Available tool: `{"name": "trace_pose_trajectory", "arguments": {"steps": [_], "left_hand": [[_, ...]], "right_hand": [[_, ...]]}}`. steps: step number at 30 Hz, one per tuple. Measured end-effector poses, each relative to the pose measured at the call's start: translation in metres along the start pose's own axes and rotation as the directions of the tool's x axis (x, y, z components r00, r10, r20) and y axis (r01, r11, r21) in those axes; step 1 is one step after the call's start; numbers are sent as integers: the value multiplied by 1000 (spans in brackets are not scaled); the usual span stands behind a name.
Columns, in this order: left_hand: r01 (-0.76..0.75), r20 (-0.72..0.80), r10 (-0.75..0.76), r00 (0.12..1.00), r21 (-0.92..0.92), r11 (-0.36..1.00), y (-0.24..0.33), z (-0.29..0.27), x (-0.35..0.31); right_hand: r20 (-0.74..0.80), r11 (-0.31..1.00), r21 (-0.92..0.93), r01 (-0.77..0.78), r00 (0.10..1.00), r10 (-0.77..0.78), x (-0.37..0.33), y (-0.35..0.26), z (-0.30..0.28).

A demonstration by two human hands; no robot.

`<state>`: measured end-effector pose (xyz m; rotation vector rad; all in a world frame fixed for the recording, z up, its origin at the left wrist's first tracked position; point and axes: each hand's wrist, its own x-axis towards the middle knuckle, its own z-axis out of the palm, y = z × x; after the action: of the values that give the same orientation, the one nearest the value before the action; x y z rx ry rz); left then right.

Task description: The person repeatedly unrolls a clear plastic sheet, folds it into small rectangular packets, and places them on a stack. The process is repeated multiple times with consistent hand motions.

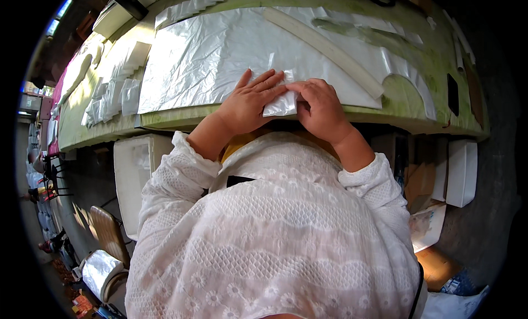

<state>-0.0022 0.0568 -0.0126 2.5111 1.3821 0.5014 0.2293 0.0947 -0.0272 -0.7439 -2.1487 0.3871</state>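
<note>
A small clear plastic bag (282, 106) lies near the front edge of the table, on a large sheet of clear plastic (192, 55). My left hand (250, 100) rests flat on the bag's left side, fingers stretched out and slightly apart. At the bag's right edge, my right hand (323, 107) has its fingers bent in a pinch, the index finger reaching toward the left fingertips. Part of the bag is hidden beneath the hands. Beyond them, a long pale strip (324, 50) lies diagonally across the sheet.
Several small plastic bags (111, 99) lie in overlapping rows on the left of the green-covered table (407, 99). A dark flat object (452, 94) lies on the right. White foam boxes (132, 170) stand below the table edge, and a chair (110, 233) stands lower left.
</note>
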Motion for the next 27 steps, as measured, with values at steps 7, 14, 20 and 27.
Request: {"name": "trace_pose_trajectory", "arguments": {"steps": [7,14,20,27], "left_hand": [[222,-219,-284,933,-272,936,-17,14,4],[378,-373,-376,848,-70,923,-6,22,18],[473,-313,-438,843,39,880,-4,20,26],[251,-274,-204,940,149,957,2,20,23]], "right_hand": [[63,987,-16,-160,985,160,16,10,5],[40,928,-239,-284,953,302,24,17,21],[37,889,-358,-286,947,319,31,14,25],[71,858,-313,-408,890,450,38,10,18]]}}
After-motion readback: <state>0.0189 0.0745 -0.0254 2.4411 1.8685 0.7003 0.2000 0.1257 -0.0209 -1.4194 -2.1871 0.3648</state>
